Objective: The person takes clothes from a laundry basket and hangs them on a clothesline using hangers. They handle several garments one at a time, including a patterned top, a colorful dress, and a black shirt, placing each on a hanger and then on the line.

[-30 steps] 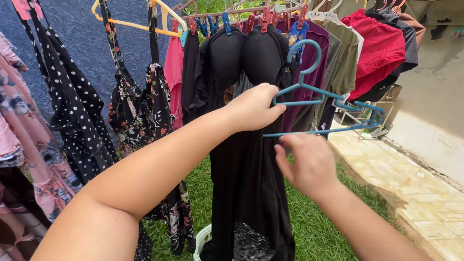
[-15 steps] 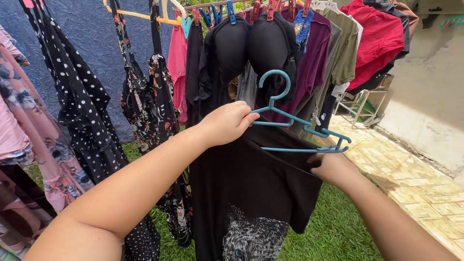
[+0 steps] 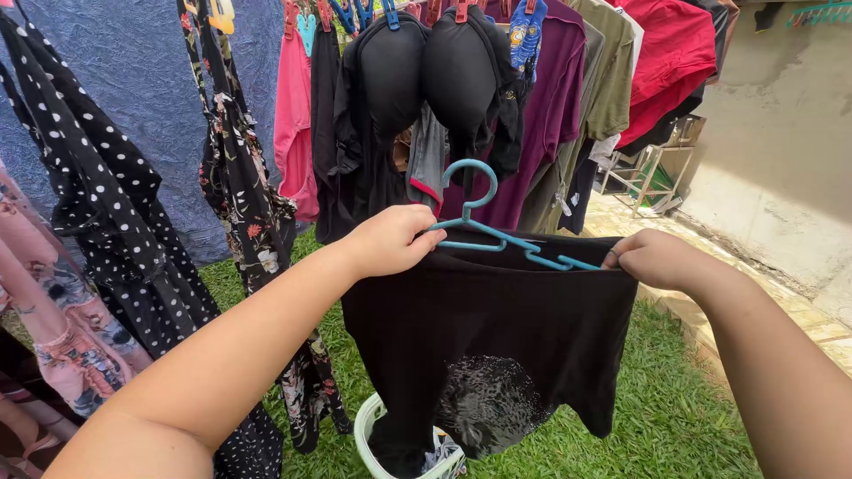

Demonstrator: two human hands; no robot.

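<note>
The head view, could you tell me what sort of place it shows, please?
Most likely a backyard drying area: clothes pegged along a line, grass underfoot, a laundry basket below, and both hands holding a black shirt on a blue hanger.

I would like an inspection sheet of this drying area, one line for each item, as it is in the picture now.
Surface: green grass, paved strip at right.
Job's things: black T-shirt stretched between both hands, blue hanger at its top edge.
Clutter: white laundry basket below the shirt.
Grippers: left hand grips shirt and hanger; right hand grips the shirt's other end.
Cables: nothing seen.
Surroundings: hung clothes, polka-dot dress, red shirt, beige wall.
</note>
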